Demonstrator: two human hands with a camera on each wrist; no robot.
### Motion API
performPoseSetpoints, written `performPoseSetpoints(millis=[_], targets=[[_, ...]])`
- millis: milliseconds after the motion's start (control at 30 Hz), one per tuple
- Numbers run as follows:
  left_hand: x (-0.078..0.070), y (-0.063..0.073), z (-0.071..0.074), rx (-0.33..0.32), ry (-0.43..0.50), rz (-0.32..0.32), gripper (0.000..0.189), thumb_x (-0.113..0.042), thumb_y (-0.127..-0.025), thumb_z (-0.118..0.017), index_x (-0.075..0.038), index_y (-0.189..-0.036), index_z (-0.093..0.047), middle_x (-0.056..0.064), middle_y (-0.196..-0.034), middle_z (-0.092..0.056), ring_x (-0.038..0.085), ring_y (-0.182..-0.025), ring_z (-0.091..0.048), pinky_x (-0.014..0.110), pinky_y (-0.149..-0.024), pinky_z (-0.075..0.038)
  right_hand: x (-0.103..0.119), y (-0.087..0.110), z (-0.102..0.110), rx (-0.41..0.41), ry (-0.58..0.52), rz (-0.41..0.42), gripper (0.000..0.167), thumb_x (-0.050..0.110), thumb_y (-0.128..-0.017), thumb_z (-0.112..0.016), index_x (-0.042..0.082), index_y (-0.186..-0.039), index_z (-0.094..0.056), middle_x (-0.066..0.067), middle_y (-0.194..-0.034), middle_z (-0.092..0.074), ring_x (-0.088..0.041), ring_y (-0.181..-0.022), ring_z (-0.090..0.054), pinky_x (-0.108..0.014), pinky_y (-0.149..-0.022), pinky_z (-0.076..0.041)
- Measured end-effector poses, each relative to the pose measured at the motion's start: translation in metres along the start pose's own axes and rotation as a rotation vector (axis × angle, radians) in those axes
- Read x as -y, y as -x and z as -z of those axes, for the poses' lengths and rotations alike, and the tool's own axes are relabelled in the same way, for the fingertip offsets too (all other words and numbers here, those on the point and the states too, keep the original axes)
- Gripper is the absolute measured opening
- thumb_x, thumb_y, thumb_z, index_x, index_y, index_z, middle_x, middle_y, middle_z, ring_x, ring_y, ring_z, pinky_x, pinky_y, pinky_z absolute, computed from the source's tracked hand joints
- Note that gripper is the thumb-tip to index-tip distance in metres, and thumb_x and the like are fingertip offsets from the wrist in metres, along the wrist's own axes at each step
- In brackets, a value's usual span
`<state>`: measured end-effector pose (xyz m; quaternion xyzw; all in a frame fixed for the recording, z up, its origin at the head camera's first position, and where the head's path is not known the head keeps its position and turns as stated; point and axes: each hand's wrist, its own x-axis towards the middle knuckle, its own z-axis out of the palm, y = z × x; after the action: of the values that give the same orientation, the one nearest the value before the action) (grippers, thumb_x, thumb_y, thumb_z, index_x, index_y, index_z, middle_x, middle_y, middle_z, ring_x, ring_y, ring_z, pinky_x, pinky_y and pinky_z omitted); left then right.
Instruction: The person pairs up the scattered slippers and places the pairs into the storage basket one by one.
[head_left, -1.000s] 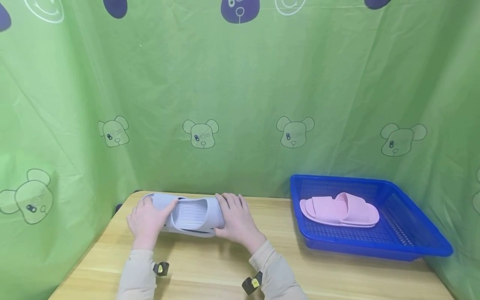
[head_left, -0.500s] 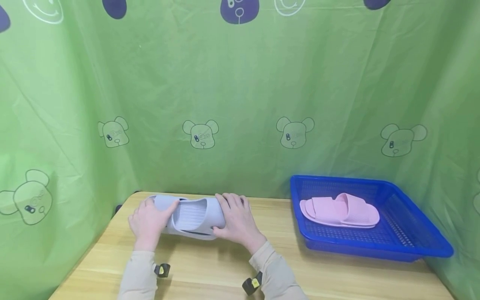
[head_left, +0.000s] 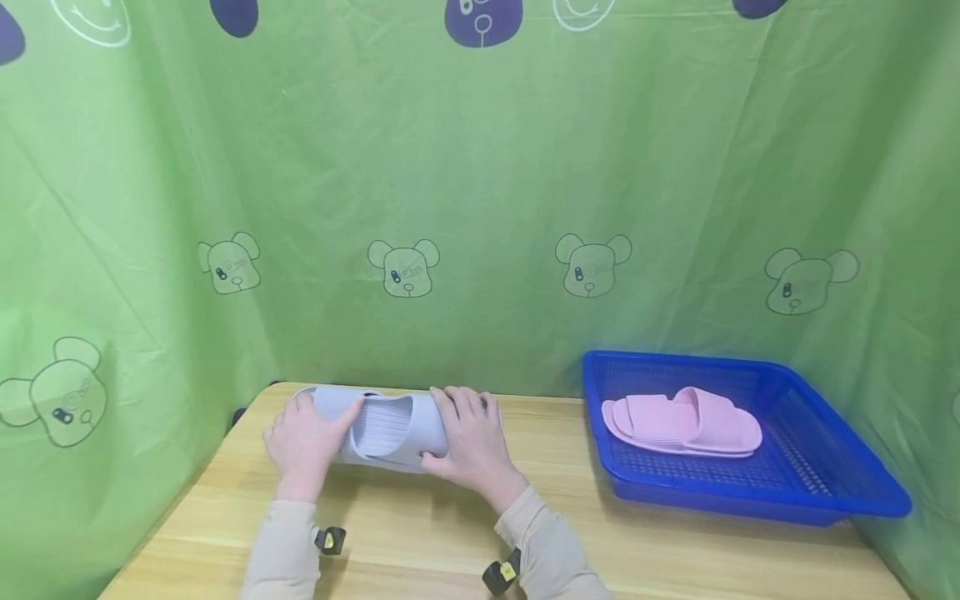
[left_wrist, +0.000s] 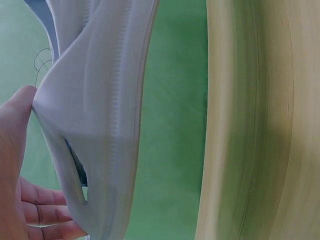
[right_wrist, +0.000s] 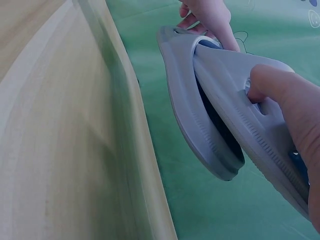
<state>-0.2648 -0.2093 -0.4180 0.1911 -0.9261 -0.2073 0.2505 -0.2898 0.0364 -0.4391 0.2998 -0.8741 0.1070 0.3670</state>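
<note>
A pair of pale grey-blue slippers [head_left: 427, 429] is held off the table at the left in the head view, one slipper tucked into the other. My left hand [head_left: 303, 442] grips the left end, its thumb at the edge of the strap opening and its fingers round the far side. At the opposite end, my right hand [head_left: 474, 442] holds the other slipper. In the right wrist view, my right thumb [right_wrist: 280, 87] hooks into a hole in its strap [right_wrist: 235, 75]. The left wrist view shows the near strap and sole edge [left_wrist: 100, 100] close up.
A blue mesh basket [head_left: 750, 504] stands at the right of the wooden table [head_left: 405, 550]. Pink slippers [head_left: 660, 421] lie in it, one nested in the other. A green printed curtain [head_left: 480, 167] surrounds the table at the back and sides.
My left hand has shifted slightly to the right, toward my right hand. The slippers have moved a little with it and tilted slightly. The basket and pink slippers stay put.
</note>
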Motion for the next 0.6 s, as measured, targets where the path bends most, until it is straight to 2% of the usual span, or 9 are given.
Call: performPoseSetpoints(millis=[133,400,600], targets=[[-0.0004,0.0001,-0.0028,-0.013,0.009,-0.002,0.098,-0.081,-0.074,-0.056,0.001,-0.128,-0.053,0.023,-0.124,-0.062,0.043,-0.106,-0.059,0.055,-0.085,-0.041,0.0009,0.0002,0.0001,-0.018,0.007,-0.004,0.088,0.055,-0.062,-0.072,0.014,-0.137,-0.050,-0.005,-0.122,-0.058,-0.022,-0.111,-0.053,-0.043,-0.094,-0.040],[-0.0008,-0.0003,-0.0043,0.015,0.025,-0.002,0.098,-0.081,-0.074,-0.056,-0.002,-0.132,-0.050,0.022,-0.128,-0.058,0.042,-0.109,-0.056,0.055,-0.086,-0.039,0.0018,0.0009,-0.0025,-0.065,-0.002,-0.015,0.086,0.054,-0.061,-0.073,0.013,-0.134,-0.052,-0.007,-0.121,-0.059,-0.023,-0.111,-0.053,-0.044,-0.093,-0.040],[-0.0003,-0.0001,-0.0048,-0.001,0.044,-0.008,0.099,-0.082,-0.074,-0.056,-0.003,-0.134,-0.048,0.022,-0.127,-0.056,0.041,-0.108,-0.053,0.054,-0.085,-0.038,0.0025,0.0007,-0.0046,-0.059,-0.001,-0.035,0.087,0.055,-0.061,-0.072,0.015,-0.135,-0.051,-0.006,-0.122,-0.058,-0.023,-0.112,-0.052,-0.044,-0.095,-0.039]])
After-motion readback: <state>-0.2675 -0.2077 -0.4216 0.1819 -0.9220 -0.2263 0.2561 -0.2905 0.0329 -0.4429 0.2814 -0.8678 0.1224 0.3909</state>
